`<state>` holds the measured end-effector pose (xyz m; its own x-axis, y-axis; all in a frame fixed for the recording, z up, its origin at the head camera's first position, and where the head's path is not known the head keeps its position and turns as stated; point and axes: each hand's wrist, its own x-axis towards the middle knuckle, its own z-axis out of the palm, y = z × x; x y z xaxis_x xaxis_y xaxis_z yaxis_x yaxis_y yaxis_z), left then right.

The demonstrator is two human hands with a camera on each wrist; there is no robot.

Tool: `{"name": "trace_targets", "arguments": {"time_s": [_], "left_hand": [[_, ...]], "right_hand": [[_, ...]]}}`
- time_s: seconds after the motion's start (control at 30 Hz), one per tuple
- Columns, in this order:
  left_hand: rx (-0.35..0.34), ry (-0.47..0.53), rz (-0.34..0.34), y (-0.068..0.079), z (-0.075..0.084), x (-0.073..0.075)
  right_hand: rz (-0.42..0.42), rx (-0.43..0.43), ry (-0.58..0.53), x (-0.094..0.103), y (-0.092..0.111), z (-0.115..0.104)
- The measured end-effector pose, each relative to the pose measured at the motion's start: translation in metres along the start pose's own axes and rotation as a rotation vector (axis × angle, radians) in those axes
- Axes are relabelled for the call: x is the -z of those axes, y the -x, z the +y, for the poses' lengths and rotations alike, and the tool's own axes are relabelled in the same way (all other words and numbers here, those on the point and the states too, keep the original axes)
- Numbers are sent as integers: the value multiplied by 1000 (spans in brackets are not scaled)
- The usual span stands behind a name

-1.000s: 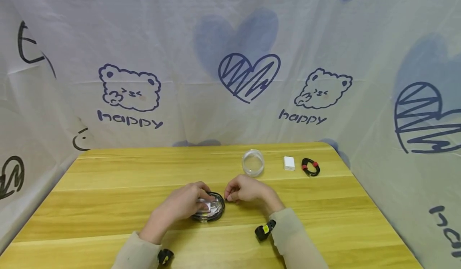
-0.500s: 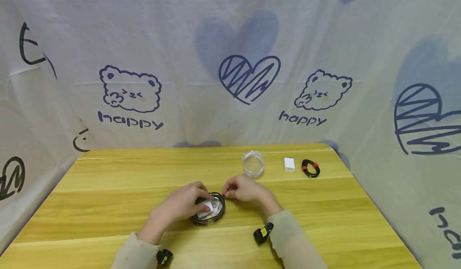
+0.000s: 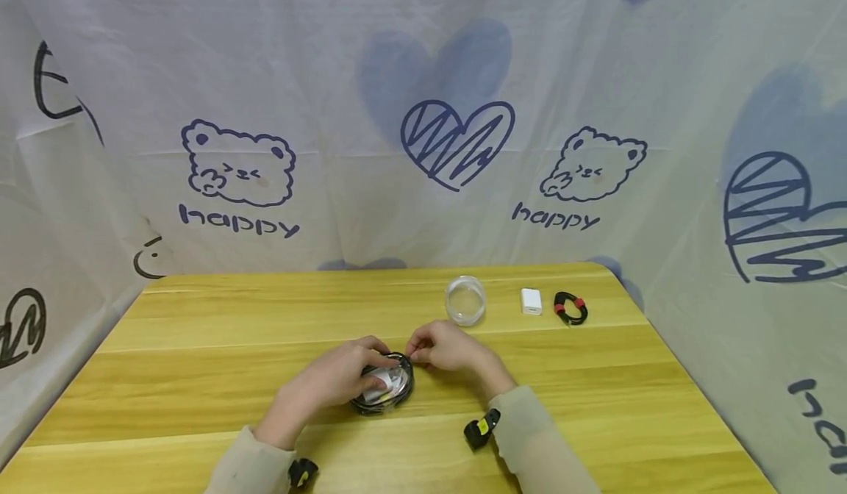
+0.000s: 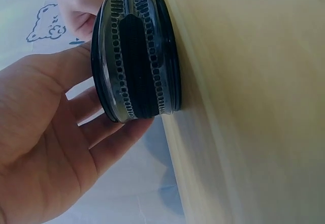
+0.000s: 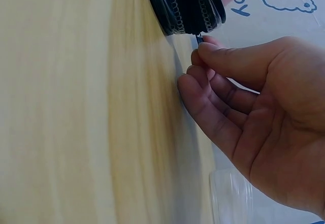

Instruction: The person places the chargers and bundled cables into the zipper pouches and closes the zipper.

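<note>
A round clear zip case [image 3: 400, 389] with black edging stands near the table's middle, something white showing inside it. My left hand [image 3: 337, 370] grips it from the left, thumb and fingers around its edges. Seen in the left wrist view, a black zipper [image 4: 136, 64] runs along the case's side wall. At the far right of the rim, my right hand [image 3: 451, 347] pinches the small zipper pull [image 5: 199, 39] between thumb and index finger. The right wrist view shows the other right-hand fingers loosely bent below the case.
Behind my right hand lies a round clear container [image 3: 465, 301]. To its right are a white charger block [image 3: 531, 301] and a coiled black cable [image 3: 570, 309] with red ties. A printed cloth [image 3: 370, 215] hangs behind the wooden table [image 3: 218, 325].
My right hand has moved slightly left and away along the case's rim, with the zipper pull. My left hand keeps its hold, and the case has tilted a little.
</note>
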<state>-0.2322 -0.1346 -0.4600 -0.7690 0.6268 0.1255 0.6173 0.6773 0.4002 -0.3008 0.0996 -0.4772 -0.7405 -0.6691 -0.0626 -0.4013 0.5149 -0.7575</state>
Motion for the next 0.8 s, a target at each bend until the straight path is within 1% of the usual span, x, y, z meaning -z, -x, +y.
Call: {"name": "trace_targets", "arguments": {"time_s": [0.23,0.4,0.63,0.8], "left_hand": [[56,21,-11,-1,4,0],[94,50,-9,-2,5,-1],[101,38,2,-2,4,-4],[101,38,-1,-2,4,-4]], "right_hand": [[1,-28,-12,0,1,2],[-11,-27,-18,1,2,4],[-61,-41,-60,8,8,6],[-97,-46,-79,10,8,6]]}}
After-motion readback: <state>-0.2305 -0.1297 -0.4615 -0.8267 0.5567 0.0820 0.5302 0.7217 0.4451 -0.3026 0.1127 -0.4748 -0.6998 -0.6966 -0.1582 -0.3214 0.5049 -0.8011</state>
